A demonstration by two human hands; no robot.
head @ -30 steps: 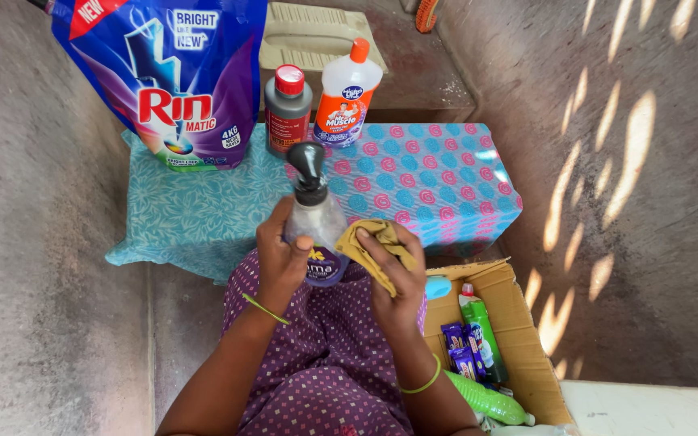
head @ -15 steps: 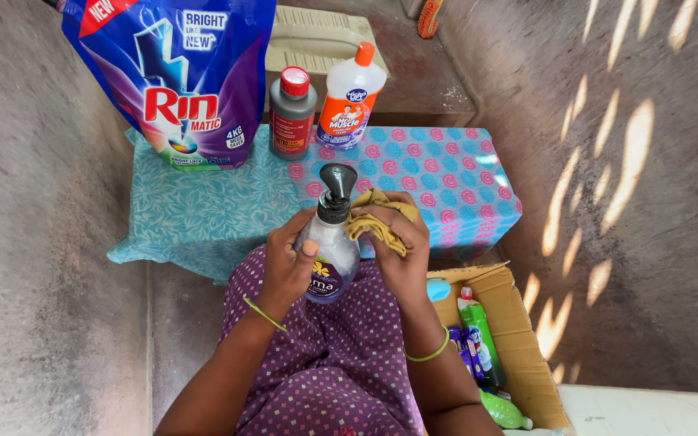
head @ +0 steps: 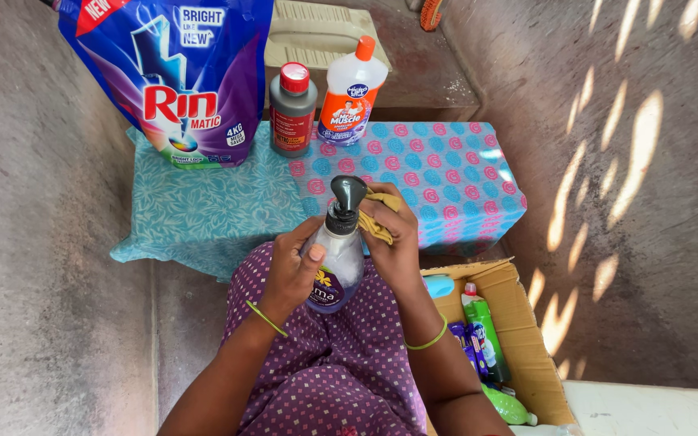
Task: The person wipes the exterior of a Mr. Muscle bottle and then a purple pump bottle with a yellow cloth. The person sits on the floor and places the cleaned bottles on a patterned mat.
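My left hand (head: 291,270) grips a clear pump bottle (head: 335,254) with a dark pump head and a purple label, held over my lap. My right hand (head: 393,242) holds a mustard-yellow cloth (head: 380,220) pressed against the bottle's neck, just under the pump. Both wrists wear thin green bangles. My lap is covered by purple dotted fabric (head: 325,363).
A low bench with a blue and pink patterned cloth (head: 430,173) stands ahead. On it sit a big blue detergent pouch (head: 179,73), a grey bottle with a red cap (head: 291,109) and a white bottle with an orange cap (head: 351,93). An open cardboard box (head: 527,347) at right holds green bottles and packets.
The bottle has tipped more upright and shifted slightly right. My right hand with the cloth has moved from the bottle's side up to its neck by the pump.
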